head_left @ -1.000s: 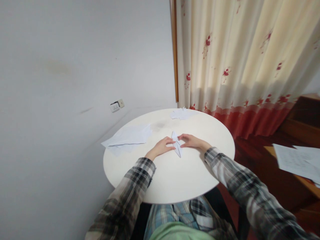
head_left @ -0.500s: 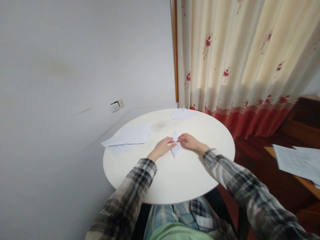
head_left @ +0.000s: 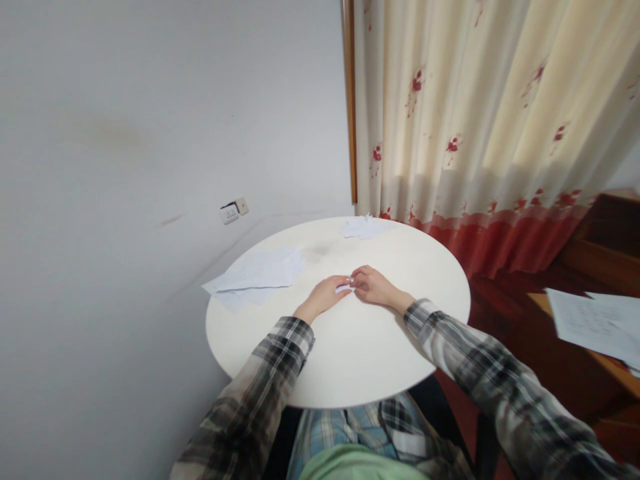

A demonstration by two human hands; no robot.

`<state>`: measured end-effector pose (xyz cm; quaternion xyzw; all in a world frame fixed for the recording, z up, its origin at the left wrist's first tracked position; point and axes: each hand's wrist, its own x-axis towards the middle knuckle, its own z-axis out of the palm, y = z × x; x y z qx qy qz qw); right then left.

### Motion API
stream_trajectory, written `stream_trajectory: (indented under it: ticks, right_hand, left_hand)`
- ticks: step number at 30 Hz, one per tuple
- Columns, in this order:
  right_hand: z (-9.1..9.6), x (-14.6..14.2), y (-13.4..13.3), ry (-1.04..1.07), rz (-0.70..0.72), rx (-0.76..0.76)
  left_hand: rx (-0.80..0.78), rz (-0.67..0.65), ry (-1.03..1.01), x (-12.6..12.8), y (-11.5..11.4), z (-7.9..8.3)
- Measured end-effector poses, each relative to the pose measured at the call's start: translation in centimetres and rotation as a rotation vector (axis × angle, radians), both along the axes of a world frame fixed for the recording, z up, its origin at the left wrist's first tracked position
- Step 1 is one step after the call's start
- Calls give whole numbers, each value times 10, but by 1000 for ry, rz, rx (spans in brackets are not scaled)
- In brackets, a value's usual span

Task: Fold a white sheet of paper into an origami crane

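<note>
A small piece of folded white paper lies on the round white table, mostly covered by my fingers. My left hand grips it from the left, thumb towards me and fingers on the far side. From the right, my right hand closes on the paper's other end, its fingertips meeting those of the left. How the paper is folded under the fingers cannot be made out.
White sheets are stacked at the table's left edge. Smaller paper pieces lie at its far side. A wall with a socket is on the left, a curtain behind. Printed papers rest on wooden furniture at right.
The long pointed paper lying between my hands is now folded into a shorter piece, largely hidden by my fingers. My right hand has shifted slightly left, and the hands are closer together.
</note>
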<state>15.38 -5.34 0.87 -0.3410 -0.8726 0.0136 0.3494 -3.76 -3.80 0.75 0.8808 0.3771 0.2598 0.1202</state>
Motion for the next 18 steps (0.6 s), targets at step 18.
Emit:
stream_trajectory:
  ticks: [18]
  right_hand:
    - [0, 1, 0, -37, -29, -58]
  left_hand:
    - [-11, 15, -40, 5, -4, 5]
